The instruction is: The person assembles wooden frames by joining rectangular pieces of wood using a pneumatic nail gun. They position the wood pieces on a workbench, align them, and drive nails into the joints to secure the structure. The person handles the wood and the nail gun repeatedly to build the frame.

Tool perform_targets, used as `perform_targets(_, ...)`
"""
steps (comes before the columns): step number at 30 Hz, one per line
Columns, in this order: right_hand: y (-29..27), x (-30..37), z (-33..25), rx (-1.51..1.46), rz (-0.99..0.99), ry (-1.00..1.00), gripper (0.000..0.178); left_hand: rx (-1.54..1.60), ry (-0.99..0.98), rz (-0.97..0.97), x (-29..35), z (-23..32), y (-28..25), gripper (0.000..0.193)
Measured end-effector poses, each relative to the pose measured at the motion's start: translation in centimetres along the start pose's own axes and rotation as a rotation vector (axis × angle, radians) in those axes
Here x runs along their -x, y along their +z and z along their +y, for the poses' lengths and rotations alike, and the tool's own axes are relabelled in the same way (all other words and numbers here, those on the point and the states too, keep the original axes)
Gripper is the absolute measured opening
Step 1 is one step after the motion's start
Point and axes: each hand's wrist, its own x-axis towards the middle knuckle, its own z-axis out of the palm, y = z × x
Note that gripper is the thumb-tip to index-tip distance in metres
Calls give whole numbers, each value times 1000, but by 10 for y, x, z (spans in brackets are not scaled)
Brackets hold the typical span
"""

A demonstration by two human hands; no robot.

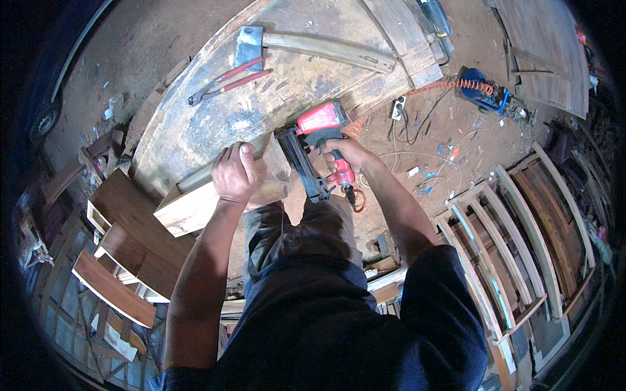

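Observation:
My right hand (350, 154) is wrapped around the grip of a red and black nail gun (321, 117). Its long dark magazine points down toward my legs, beside the end of a light wooden box (186, 214), which looks like a drawer. My left hand (235, 173) is closed over the box's upper edge, thumb on top. The box lies at the near edge of a worn wooden workbench (176, 133). On the bench, beyond my hands, lie a hatchet (313, 47) with a wooden handle and red-handled pincers (228, 81). The nail gun's nose is hard to make out.
An orange coiled hose (466, 85) runs from a blue machine (486, 98) on the dirt floor. Near it lie a white power strip (398, 107) and cords. Slatted wooden frames (515, 228) stand at right, a brown wooden cabinet (140, 228) at left.

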Motion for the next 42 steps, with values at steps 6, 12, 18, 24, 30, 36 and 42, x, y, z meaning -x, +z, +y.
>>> perform_targets(6,2,1,-3,36,64,26,20,-12,9,-14,-2,-1,1,17)
perform_targets(12,-14,-3,13,36,23,-17,15,79,-131,-31,-6,12,-9,34)
perform_targets(18,0,10,16,8,70,-32,12,-14,-35,-14,-3,3,0,34)
perform_targets(24,-12,9,29,-20,61,-45,8,76,-144,-63,-5,11,-9,29)
perform_targets(30,-12,16,41,68,104,-50,10,6,-67,-53,-3,3,-1,31)
perform_targets(36,-10,19,43,121,122,-85,10,71,-162,-45,-5,13,-7,35)
perform_targets(42,-22,15,68,-30,92,-39,22,74,-179,-84,-5,13,-9,36)
